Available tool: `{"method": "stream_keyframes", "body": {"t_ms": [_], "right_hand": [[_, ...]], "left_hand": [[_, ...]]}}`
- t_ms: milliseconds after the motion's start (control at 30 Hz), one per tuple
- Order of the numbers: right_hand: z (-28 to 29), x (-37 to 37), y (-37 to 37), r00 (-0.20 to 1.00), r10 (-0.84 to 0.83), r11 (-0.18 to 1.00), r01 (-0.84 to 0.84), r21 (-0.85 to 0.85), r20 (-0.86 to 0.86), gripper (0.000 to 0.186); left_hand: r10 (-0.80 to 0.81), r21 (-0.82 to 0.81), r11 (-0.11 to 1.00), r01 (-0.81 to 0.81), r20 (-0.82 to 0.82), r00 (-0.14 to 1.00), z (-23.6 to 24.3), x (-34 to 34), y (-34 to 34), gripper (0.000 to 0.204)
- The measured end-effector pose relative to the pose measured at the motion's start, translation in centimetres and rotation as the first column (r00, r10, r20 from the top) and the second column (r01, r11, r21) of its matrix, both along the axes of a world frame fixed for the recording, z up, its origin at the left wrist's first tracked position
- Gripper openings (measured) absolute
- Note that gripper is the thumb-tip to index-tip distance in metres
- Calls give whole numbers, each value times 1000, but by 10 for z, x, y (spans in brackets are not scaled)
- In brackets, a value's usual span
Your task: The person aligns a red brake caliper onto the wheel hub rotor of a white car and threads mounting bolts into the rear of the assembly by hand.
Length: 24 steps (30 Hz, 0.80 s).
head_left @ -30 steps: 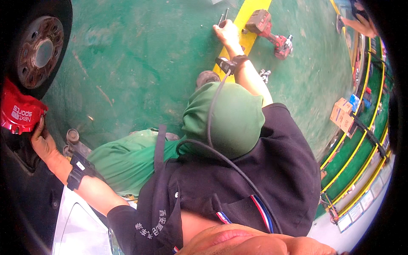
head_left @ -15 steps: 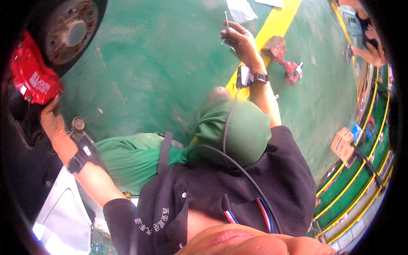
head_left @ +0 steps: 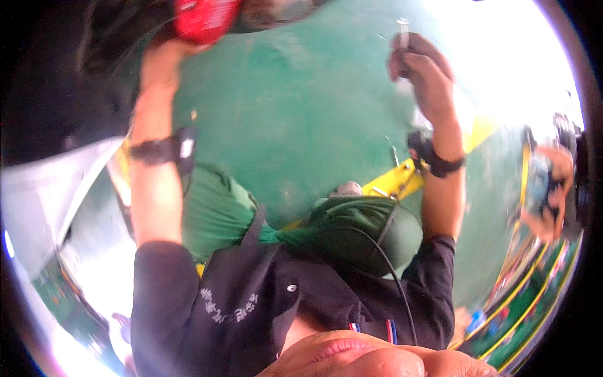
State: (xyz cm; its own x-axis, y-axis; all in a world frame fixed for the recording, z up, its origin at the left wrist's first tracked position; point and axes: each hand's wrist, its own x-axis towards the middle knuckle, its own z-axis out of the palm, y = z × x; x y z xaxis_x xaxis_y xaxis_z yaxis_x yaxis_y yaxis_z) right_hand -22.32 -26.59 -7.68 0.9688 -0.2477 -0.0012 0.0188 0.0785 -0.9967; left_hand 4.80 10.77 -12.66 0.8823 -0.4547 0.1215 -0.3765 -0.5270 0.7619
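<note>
Left of the rusty disc (head_left: 260,17), the red caliper (head_left: 207,19) looks hard and heavy: hold it underneath. The left hand (head_left: 168,55) touches it; I can't tell its grip. Right of the disc, the right hand (head_left: 429,69) holds a metal pin (head_left: 403,31), likely light and stiff.

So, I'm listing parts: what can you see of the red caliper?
The red caliper looks like a chunky, smooth painted piece with faint pale marks, too blurred to make out. The top edge of the picture cuts it off. It sits left of the brownish wheel disc. The left hand is at its lower edge, apparently touching it; its fastening can't be seen.
</note>
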Motion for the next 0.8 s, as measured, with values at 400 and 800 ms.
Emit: {"method": "stream_keyframes", "body": {"t_ms": [400, 800], "right_hand": [[111, 108, 131, 969, 239, 971, -237, -38, 61, 47], [130, 128, 180, 998, -24, 996, 29, 85, -55, 25]], "left_hand": [[119, -201, 964, -174, -261, 958, 29, -31, -32, 45], [22, -192, 978, -85, -308, 951, 44, -29, -43, 30]]}}
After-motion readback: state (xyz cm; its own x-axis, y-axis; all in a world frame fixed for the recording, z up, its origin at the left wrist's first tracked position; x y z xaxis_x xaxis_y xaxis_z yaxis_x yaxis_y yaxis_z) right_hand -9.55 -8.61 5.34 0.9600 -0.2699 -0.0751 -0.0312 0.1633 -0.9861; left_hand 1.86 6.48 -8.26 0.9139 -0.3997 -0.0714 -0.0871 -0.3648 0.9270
